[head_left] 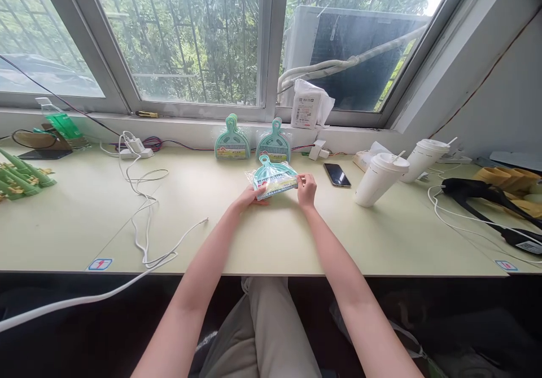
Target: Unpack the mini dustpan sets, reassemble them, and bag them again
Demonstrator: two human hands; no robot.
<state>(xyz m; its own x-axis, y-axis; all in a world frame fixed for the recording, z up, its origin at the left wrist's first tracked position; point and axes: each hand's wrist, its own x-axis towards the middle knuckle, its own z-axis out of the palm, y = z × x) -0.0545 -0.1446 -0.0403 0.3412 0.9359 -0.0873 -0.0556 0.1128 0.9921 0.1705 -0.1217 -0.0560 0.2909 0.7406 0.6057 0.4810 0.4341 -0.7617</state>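
Between my two hands is a small mint-green dustpan and brush set [275, 178] in clear plastic wrap, its handle pointing away from me. My left hand [250, 196] grips its left lower corner, thumb on top and fingers partly hidden beneath. The right edge of the pack is pinched by my right hand [306, 189], fingers curled in. Just beyond, two similar wrapped sets lean upright against the sill: a left dustpan set [232, 140] and a right dustpan set [274, 141].
Right of my hands lie a phone [337, 175] and two white lidded cups with straws, the nearer cup [379, 180] tilted in view. A white cable [146, 225] trails across the table's left side. Black straps [478, 197] lie far right. A tissue pack [307, 107] stands on the sill.
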